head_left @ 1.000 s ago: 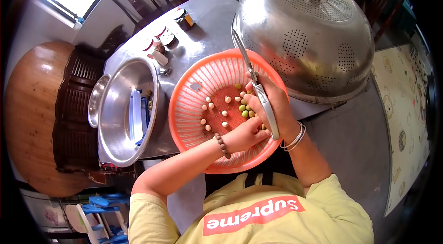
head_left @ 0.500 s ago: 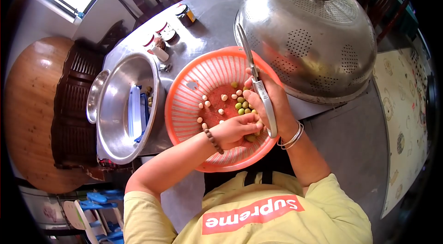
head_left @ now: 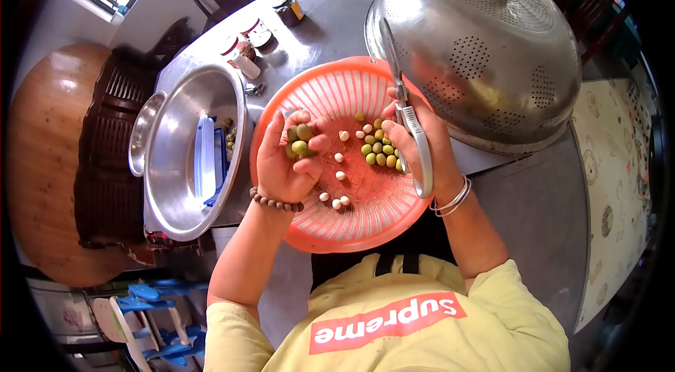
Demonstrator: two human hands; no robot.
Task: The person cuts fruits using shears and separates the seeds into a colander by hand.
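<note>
Left hand [head_left: 275, 169] is turning palm up, fingers half-curled, cupping green fruits [head_left: 301, 141]. Right hand [head_left: 434, 155] is gripping scissors [head_left: 416, 138], long axis running away from the body. Green pile [head_left: 380, 150] is lying in the basket [head_left: 369, 231], between hands, nearer the right; white balls [head_left: 339, 176] are lying left of it.

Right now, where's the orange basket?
It's mid-frame in the head view, under the left hand and right hand, the orange basket between steel basin and perforated dome.
</note>
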